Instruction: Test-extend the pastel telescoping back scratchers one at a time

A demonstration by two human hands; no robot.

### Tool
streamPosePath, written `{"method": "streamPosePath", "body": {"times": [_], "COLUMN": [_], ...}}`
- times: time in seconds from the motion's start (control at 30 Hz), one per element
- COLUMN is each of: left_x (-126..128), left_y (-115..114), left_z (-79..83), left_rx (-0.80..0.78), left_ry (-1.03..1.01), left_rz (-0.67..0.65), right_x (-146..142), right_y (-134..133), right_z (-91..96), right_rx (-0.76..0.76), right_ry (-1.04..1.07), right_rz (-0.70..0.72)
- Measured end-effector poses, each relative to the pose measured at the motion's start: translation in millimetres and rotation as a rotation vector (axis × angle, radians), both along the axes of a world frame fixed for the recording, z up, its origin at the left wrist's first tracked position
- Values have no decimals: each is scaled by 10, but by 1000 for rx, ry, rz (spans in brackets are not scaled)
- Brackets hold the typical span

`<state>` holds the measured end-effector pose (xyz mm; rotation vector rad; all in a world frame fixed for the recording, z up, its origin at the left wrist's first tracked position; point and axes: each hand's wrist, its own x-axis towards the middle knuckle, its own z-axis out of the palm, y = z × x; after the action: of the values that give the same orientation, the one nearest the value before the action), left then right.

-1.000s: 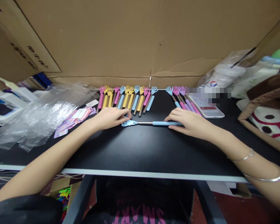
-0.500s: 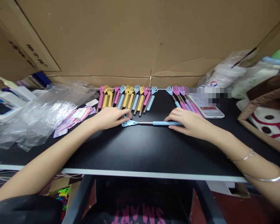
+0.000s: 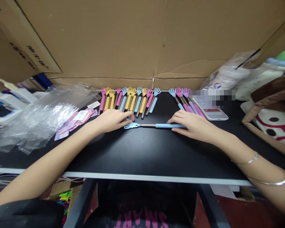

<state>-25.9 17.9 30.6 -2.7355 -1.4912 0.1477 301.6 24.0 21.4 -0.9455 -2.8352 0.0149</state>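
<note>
A light blue telescopic back scratcher lies sideways on the black table, its metal rod partly drawn out. My left hand pinches its claw-shaped head at the left end. My right hand is closed around its blue handle at the right end. Behind them, a row of several pink, yellow and blue back scratchers lies side by side. A smaller group of back scratchers in blue, pink and purple lies to the right.
Crumpled clear plastic bags and small pink cards lie at the left. A phone lies at the right rear beside bagged goods. A cardboard wall closes the back. A brown bag stands far right.
</note>
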Motion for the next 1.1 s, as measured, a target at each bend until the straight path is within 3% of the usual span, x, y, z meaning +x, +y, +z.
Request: {"method": "streamPosePath", "body": {"times": [0.3, 0.47, 0.67, 0.87, 1.0, 1.1], "left_x": [41, 64, 270, 346, 332, 355], "left_y": [-44, -72, -172, -187, -205, -248], "left_z": [-9, -59, -202, -295, -268, -221], "left_rx": [137, 278, 374, 463, 487, 497], "left_ry": [45, -60, -98, -113, -156, -176], "left_rz": [-8, -133, -237, -202, -126, -114], "right_x": [9, -3, -16, -28, -81, -168], "right_y": [-3, -11, -3, -12, -55, -118], "right_z": [1, 2, -27, -41, -66, -65], "right_rx": [32, 39, 52, 72, 155, 249], "right_ry": [8, -8, 17, 8, 25, 51], "right_rz": [-4, -8, -17, -59, -139, -95]}}
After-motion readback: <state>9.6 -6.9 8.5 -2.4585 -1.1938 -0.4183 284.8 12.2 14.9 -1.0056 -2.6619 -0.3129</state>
